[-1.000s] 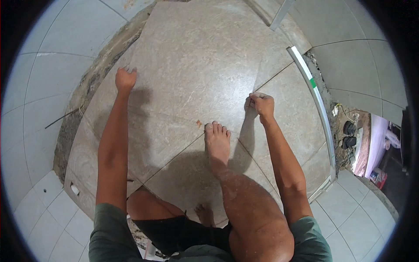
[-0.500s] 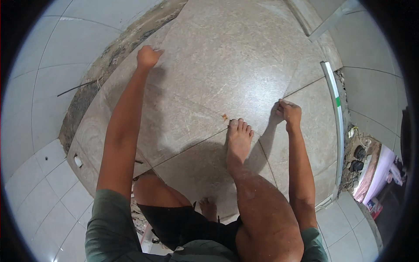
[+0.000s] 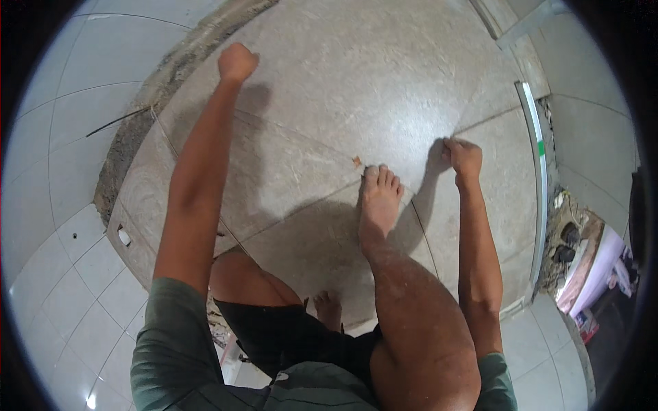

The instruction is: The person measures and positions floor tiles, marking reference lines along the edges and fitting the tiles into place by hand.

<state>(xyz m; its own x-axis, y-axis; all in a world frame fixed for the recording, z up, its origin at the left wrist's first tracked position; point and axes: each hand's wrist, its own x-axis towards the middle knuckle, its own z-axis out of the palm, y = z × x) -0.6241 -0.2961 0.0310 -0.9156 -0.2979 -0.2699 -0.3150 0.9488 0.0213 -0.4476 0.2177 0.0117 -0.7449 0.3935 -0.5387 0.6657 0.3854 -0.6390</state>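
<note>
My left hand (image 3: 237, 63) is closed in a fist above the far left of the beige tile floor (image 3: 329, 82), close to its rough edge. Whatever it may hold is hidden by the fingers. On the right, my right hand (image 3: 464, 159) is closed with thumb and forefinger pressed together, over the floor near a joint between tiles. Anything in its pinch is too small to make out. Both hands cast shadows on the tiles. Between them, a small orange-brown scrap (image 3: 356, 162) lies just beyond the toes of my bare right foot (image 3: 381, 198).
A long metal straightedge (image 3: 533, 151) with a green mark lies along the right side. White wall tiles (image 3: 89, 55) rise at the left beyond a rough mortar strip (image 3: 130, 140), where a thin dark rod (image 3: 116, 123) sticks out. Clutter and pale purple cloth (image 3: 600, 270) lie at the far right.
Both hands have moved slightly farther away, the right one also a little to the right. The left hand's fingers look more tightly curled. My view has shifted slightly.
</note>
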